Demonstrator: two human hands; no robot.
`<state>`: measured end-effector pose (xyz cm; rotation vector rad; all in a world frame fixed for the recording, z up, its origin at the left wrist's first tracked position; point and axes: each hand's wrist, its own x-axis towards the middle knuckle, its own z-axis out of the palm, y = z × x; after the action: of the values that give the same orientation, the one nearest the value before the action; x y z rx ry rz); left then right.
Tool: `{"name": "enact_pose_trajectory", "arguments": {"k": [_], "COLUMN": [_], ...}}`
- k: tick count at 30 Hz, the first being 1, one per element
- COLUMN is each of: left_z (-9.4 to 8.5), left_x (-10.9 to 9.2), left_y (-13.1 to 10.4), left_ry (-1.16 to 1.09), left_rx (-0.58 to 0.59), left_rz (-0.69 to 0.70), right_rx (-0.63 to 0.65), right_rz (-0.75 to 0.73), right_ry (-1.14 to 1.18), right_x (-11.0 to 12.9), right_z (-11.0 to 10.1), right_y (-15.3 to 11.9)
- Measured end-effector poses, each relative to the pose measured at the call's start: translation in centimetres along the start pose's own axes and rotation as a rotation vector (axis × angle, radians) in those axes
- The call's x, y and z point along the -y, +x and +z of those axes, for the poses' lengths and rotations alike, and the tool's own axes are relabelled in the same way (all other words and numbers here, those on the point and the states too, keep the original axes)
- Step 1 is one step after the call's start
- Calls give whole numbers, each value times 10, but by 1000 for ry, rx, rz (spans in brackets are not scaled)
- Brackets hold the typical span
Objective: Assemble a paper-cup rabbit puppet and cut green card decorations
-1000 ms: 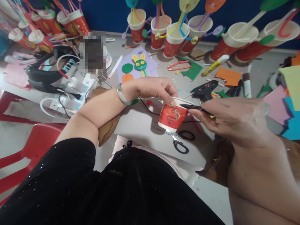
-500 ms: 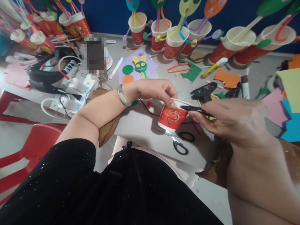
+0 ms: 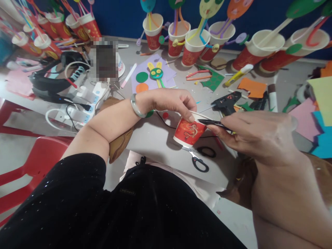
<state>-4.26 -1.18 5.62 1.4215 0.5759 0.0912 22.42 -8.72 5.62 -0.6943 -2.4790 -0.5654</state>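
My left hand [image 3: 178,103] is closed on the rim of a red and white paper cup [image 3: 190,131] with a gold dragon print. Its thumb presses the near side of the rim, and the cup tilts slightly above the table. In my right hand [image 3: 249,135] is a slim black pointed tool [image 3: 211,122], its tip at the cup wall just below the rim. The fingers cover much of this tool, so its exact kind is hidden. Beneath the cup lie black-handled scissors [image 3: 199,162], their blades partly hidden by the cup.
A black glue gun [image 3: 225,102] lies behind my right hand. Paper cups with paper figures [image 3: 194,48] stand along the blue back wall. A green rabbit face [image 3: 156,73] rests on purple paper. Power strips and cables [image 3: 89,107] are at left; coloured paper [image 3: 302,117] is at right.
The cup and the black tool's tip have shifted slightly left. Both hands keep their hold, and the things on the table stay in place.
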Motion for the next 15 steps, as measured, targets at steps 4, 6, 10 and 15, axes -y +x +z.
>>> {"name": "enact_pose_trajectory", "arguments": {"k": [4, 6, 10, 15], "left_z": [3, 6, 8, 8], "left_x": [-1, -3, -6, -6], "left_y": [-1, -1, -2, -1], "left_ry": [-13, -16, -12, -8], "left_rx": [-41, -92, -87, -154], "left_rz": [-23, -47, -72, -51], "right_rx": [-9, -2, 14, 35], "right_rz": [-2, 0, -4, 3], "right_ry": [15, 18, 30, 22], "right_x": [-1, -1, 0, -1], "right_z": [1, 0, -3, -2], "right_y": [0, 1, 3, 1]}}
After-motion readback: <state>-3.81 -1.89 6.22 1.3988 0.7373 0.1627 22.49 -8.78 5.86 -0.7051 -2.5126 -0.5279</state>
